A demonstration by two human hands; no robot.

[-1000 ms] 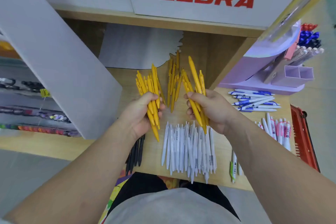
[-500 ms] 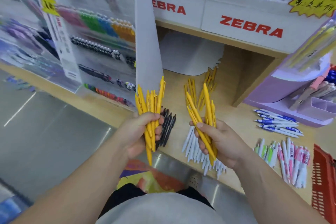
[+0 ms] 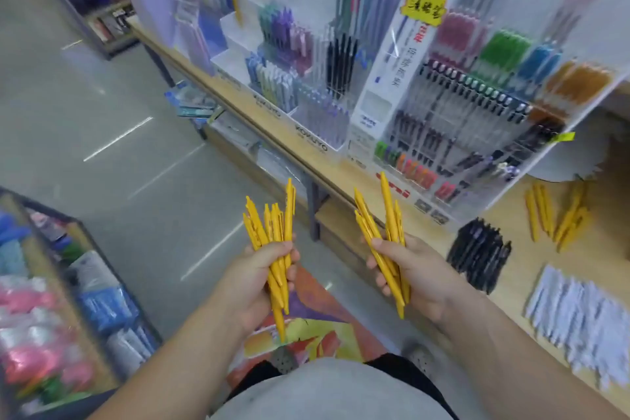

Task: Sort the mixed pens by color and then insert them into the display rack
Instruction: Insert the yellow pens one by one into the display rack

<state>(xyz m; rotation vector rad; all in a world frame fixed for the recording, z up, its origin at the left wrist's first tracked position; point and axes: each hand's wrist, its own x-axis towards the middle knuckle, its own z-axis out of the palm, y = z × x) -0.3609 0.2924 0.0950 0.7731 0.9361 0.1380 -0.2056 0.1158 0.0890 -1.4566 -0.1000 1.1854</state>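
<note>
Both bunches have swung off the desk (image 3: 526, 251) toward the display rack (image 3: 460, 95), so slotting looks next. The left hand (image 3: 262, 269) grips yellow pens (image 3: 272, 228) in clenched fingers (image 3: 274, 249); the right hand (image 3: 409, 269) clutches a second bunch (image 3: 385, 222). Right of the fingers lie black pens (image 3: 477, 252), white pens (image 3: 579, 310) and leftover yellow pens (image 3: 559, 215); the rack front looks unobstructed.

White pens (image 3: 579, 314) at 4 o'clock smear into a blur, cut off by the right edge. Bin (image 3: 103, 254) at 8 o'clock is cut by the left edge, its contents too blurred to tell. Rack (image 3: 460, 85) at 1 o'clock: labels unreadable. Left hand (image 3: 262, 276) and right hand (image 3: 416, 273) hide the middles of their yellow pens (image 3: 271, 225)
</note>
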